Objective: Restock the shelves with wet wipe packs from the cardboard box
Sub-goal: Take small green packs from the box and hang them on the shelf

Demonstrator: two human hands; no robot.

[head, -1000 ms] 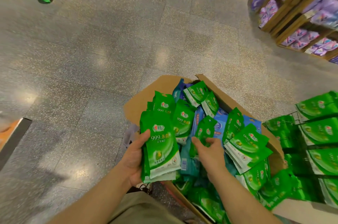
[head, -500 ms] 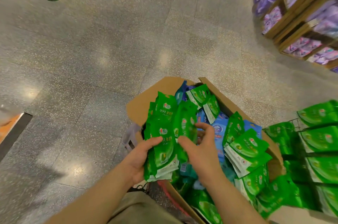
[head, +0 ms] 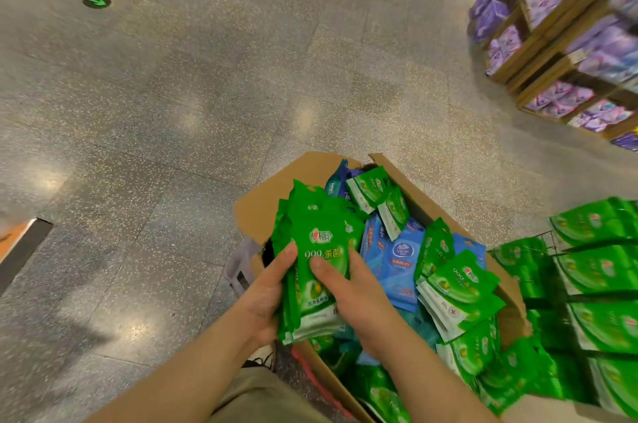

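Since a second ago the right hand (head: 355, 294) has left the loose packs and come onto the stack of green wet wipe packs (head: 316, 270) — its thumb now presses the front pack, fingers curled behind. The left hand (head: 267, 294) still grips the stack's left edge, upright above the cardboard box (head: 262, 205) — beside the shelf rack of green packs (head: 600, 270)
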